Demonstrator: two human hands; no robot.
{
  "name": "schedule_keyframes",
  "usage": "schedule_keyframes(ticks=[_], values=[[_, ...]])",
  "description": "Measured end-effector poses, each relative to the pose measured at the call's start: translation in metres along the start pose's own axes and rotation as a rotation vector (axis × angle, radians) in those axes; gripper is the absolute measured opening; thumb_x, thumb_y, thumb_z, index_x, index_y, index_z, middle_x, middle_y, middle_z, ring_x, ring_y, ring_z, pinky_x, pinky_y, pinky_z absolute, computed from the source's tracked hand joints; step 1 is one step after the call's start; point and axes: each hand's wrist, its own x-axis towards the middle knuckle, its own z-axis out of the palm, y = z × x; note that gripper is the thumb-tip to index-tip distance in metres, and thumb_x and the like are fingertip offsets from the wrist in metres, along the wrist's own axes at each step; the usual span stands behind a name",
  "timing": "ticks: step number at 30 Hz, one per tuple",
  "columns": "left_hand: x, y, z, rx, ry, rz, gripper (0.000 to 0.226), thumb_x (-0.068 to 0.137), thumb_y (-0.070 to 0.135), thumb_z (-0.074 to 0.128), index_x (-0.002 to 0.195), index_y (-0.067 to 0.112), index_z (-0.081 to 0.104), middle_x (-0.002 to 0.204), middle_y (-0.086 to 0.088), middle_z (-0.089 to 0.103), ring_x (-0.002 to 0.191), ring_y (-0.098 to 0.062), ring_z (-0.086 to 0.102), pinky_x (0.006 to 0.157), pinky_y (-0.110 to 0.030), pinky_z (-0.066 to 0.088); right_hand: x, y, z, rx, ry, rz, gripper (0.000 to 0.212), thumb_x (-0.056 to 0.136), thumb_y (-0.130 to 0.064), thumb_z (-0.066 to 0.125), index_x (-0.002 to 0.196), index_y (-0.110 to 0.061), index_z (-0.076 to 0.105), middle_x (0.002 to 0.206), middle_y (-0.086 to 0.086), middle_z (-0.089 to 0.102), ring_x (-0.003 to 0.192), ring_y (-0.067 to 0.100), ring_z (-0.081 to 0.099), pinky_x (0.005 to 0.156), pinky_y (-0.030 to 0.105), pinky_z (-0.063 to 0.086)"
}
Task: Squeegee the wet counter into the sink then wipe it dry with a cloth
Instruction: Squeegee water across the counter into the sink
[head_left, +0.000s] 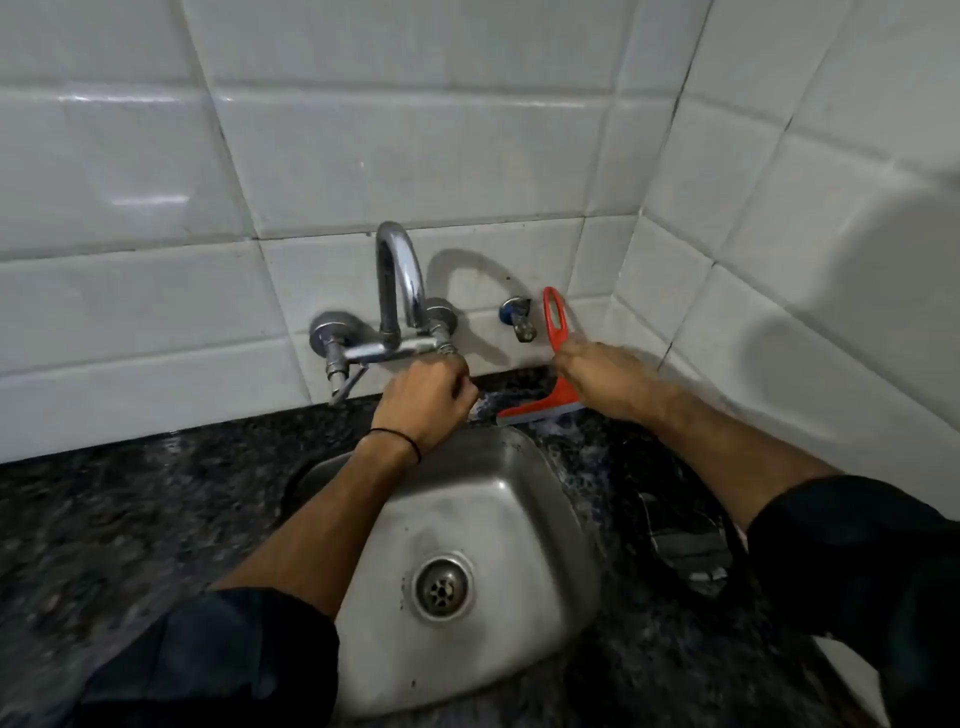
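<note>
An orange squeegee (556, 338) stands upright at the back of the dark speckled counter (130, 519), blade down on the wet strip behind the steel sink (545, 519). My right hand (605, 382) is wrapped around its handle, just above the blade. My left hand (428, 402) is closed in a fist over the sink's back rim, right under the tap's right valve (441, 327); whether it grips the valve knob is hidden. A dark cloth (685, 540) lies on the counter to the right of the sink.
A chrome wall tap (397, 291) arches over the sink between two valves. A small angle valve (519, 319) sticks out of the wall beside the squeegee handle. White tiled walls meet in a corner at the right. The sink drain (443, 587) is open.
</note>
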Motion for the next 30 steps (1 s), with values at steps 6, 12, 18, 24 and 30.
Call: schedule_keyframes(ticks=[6, 12, 18, 24, 30], values=[[0.055, -0.020, 0.063, 0.157, -0.113, -0.148, 0.078, 0.096, 0.051, 0.040, 0.156, 0.010, 0.013, 0.164, -0.012, 0.010, 0.152, -0.026, 0.006, 0.122, -0.041, 0.007, 0.055, 0.047, 0.055, -0.437, -0.091, -0.202, 0.045, 0.101, -0.012, 0.036, 0.145, -0.014, 0.045, 0.152, 0.004, 0.041, 0.146, 0.027, 0.029, 0.121, 0.044, 0.022], [0.057, -0.038, 0.095, 0.250, -0.061, -0.160, 0.078, 0.090, 0.064, 0.040, 0.154, 0.025, 0.020, 0.165, -0.005, -0.006, 0.152, -0.023, -0.005, 0.122, -0.045, -0.005, 0.087, 0.079, 0.087, -0.750, -0.117, -0.338, 0.036, 0.092, -0.014, 0.054, 0.126, -0.018, 0.066, 0.139, 0.000, 0.058, 0.146, 0.028, 0.032, 0.118, 0.050, -0.005], [0.058, -0.036, 0.089, 0.275, -0.061, -0.174, 0.079, 0.087, 0.068, 0.043, 0.151, 0.026, 0.026, 0.165, -0.003, -0.008, 0.152, -0.022, -0.006, 0.121, -0.044, -0.005, 0.093, 0.081, 0.068, -0.741, -0.146, -0.373, 0.034, 0.092, -0.012, 0.049, 0.117, -0.020, 0.071, 0.129, 0.001, 0.064, 0.142, 0.032, 0.035, 0.118, 0.053, -0.012], [0.058, -0.036, 0.080, 0.080, -0.125, -0.192, 0.071, 0.093, 0.047, 0.052, 0.155, 0.028, 0.022, 0.165, -0.002, 0.002, 0.152, -0.020, 0.000, 0.123, -0.043, 0.001, 0.074, 0.080, 0.041, -0.671, -0.084, -0.334, 0.034, 0.091, -0.012, 0.052, 0.116, -0.026, 0.071, 0.114, -0.003, 0.066, 0.126, 0.025, 0.049, 0.120, 0.049, -0.011], [-0.018, -0.025, 0.052, -0.222, 0.047, -0.223, 0.042, 0.091, 0.024, 0.058, 0.132, 0.027, 0.051, 0.136, -0.003, 0.056, 0.118, -0.024, 0.057, 0.090, -0.034, 0.048, 0.025, 0.025, 0.004, -0.636, 0.092, -0.362, 0.026, 0.078, -0.014, 0.070, 0.099, -0.028, 0.075, 0.092, -0.006, 0.068, 0.107, 0.023, 0.063, 0.119, 0.048, 0.028]])
